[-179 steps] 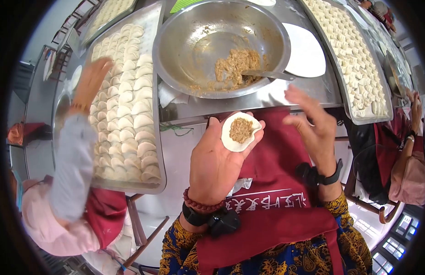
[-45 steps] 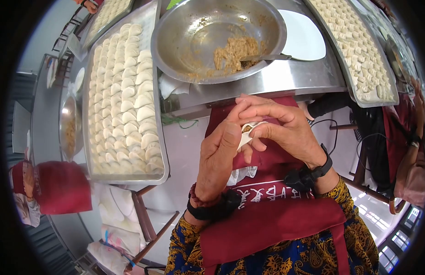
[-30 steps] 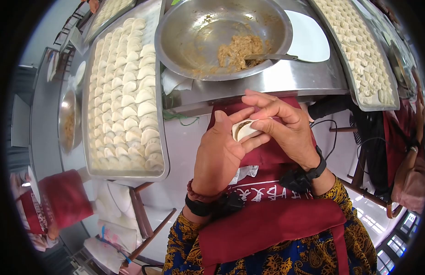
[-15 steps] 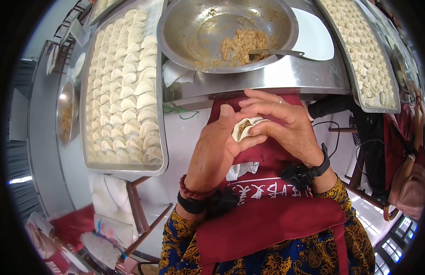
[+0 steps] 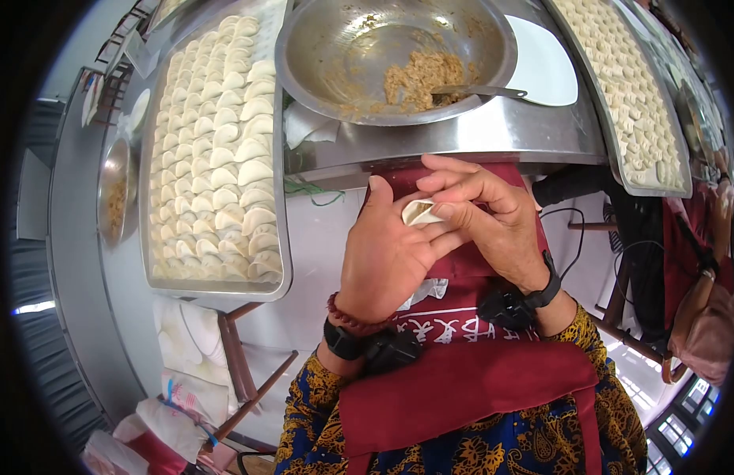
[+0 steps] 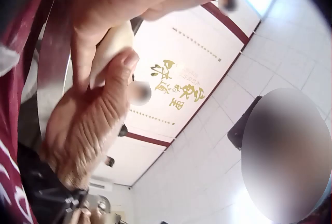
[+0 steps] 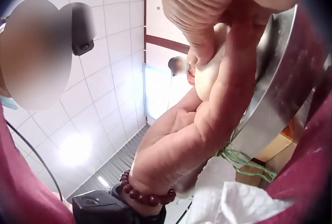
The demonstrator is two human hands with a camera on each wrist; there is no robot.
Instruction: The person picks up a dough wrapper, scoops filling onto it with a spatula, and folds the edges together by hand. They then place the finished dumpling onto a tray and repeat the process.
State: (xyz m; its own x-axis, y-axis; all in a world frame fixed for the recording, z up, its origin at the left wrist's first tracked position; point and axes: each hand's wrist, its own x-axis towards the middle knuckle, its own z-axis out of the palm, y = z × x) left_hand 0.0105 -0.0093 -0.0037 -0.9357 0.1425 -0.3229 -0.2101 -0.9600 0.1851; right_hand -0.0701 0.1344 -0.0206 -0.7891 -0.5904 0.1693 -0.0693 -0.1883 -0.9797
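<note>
A half-folded dough wrapper (image 5: pixel 418 212) with a little brown filling showing lies on the fingers of my left hand (image 5: pixel 391 257), whose palm faces up and thumb stands away. My right hand (image 5: pixel 498 226) pinches the wrapper's right end between thumb and forefinger. In the left wrist view the pale wrapper (image 6: pixel 113 50) shows between the hands, with my right hand (image 6: pixel 91 120) below it. The right wrist view shows the smooth dough (image 7: pixel 206 81) between the fingers, above my left hand (image 7: pixel 171 146) with its bead bracelet.
Beyond the hands, a steel bowl (image 5: pixel 304 99) holds brown filling (image 5: pixel 422 75) and a utensil (image 5: pixel 486 91). A white plate (image 5: pixel 545 63) lies beside it. Trays of folded dumplings stand left (image 5: pixel 281 237) and right (image 5: pixel 656 190). A chair (image 5: pixel 239 356) is at lower left.
The wrapper, open and flat on the left palm at first, is now folded and pinched by my right hand. Since a half second ago, my left palm has turned upward and its thumb has moved left.
</note>
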